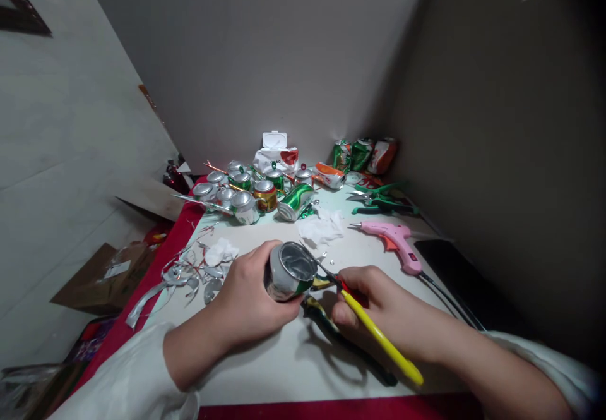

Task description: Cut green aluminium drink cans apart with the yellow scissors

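Head view: should the thin-tipped, yellow-handled metal tool (381, 338) clasped in the right hand (381, 295) slip, it could nick the left hand (250, 288) gripping a silver cylindrical metal can (280, 273).

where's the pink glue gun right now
In the head view, the pink glue gun lies on the right side of the white tabletop, beyond the right hand and just below the green-handled tools.
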